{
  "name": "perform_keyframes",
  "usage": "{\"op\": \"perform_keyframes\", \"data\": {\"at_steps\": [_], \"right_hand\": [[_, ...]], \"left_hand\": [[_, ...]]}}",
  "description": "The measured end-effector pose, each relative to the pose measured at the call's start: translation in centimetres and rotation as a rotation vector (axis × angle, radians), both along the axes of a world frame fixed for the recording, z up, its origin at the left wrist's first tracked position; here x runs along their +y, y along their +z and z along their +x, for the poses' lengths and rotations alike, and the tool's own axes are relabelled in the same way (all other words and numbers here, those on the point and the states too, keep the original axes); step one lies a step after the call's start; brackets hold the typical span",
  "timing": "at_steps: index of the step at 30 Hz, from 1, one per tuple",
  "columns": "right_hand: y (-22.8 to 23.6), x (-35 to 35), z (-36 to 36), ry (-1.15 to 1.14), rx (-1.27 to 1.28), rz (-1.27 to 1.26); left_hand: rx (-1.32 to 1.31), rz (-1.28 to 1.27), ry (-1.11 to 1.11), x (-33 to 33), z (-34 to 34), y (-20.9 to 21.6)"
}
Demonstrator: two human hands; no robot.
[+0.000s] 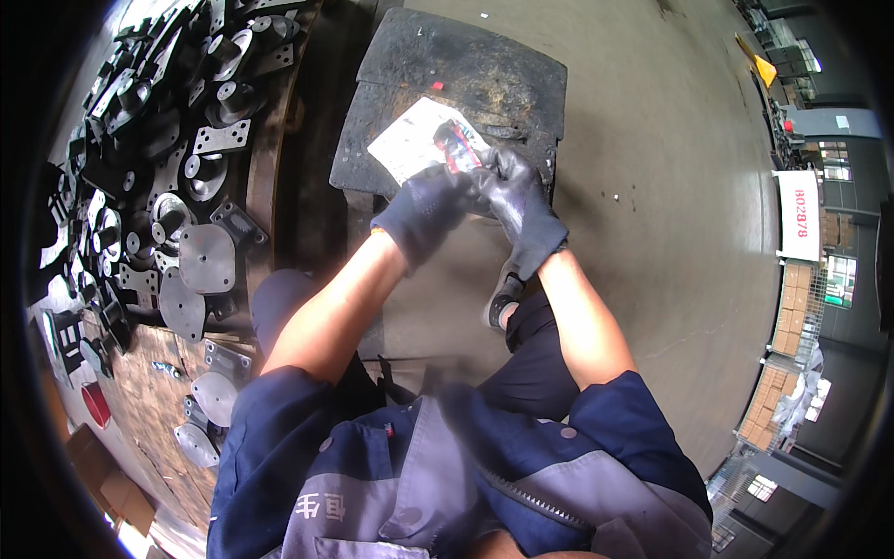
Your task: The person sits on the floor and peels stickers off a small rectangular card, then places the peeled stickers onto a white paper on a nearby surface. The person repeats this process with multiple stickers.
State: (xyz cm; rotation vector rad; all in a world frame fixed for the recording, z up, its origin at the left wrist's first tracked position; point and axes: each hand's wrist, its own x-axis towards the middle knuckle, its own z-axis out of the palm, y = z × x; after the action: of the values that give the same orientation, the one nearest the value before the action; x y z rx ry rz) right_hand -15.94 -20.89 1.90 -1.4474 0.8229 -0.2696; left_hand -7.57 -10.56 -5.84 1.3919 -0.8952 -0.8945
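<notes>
Both my hands wear dark work gloves and meet over a worn black table. A small packet point(458, 149), shiny with red and dark printing, sticks out beyond my fingers; its contents are too small to make out. My left hand point(426, 207) is closed on its near side, fingers partly hidden. Pressed close beside it, my right hand point(518, 197) pinches the packet's near right edge. Under the packet, a white printed sheet point(399, 142) lies on the tabletop point(466, 58).
A small red scrap point(438, 86) lies on the table. To the left, many dark metal brackets and flanged parts point(207, 259) crowd a wooden pallet point(154, 410). Concrete floor point(643, 186) stretches to the right, toward wire cages of cardboard boxes point(792, 307) and a white sign point(798, 214).
</notes>
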Motion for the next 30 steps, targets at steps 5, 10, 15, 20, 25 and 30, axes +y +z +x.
{"op": "perform_keyframes", "data": {"at_steps": [5, 10, 15, 20, 25, 30], "right_hand": [[-0.1, -1.3, -1.7, 0.374, -0.227, -0.639], [-0.3, -1.5, -1.1, 0.431, -0.301, -0.439], [-0.7, -0.9, -1.1, 0.363, -0.192, -0.551], [-0.1, -1.3, -1.0, 0.360, -0.071, -0.649], [0.3, -1.6, -0.6, 0.423, -0.231, -0.693], [-0.5, -1.6, -0.6, 0.337, -0.153, -0.412]], "left_hand": [[-0.648, -0.031, -0.063, 0.6, 1.0, 1.1], [-1.011, -0.310, 0.056, 0.2, 1.3, -1.0], [-0.733, -0.471, 0.100, -0.1, 0.9, -3.0], [0.521, 0.072, -0.002, 0.8, -0.1, 3.5], [0.517, 0.079, 0.074, 0.8, -0.3, 3.7], [0.639, 0.066, 0.117, 0.5, -0.8, 4.6]]}}
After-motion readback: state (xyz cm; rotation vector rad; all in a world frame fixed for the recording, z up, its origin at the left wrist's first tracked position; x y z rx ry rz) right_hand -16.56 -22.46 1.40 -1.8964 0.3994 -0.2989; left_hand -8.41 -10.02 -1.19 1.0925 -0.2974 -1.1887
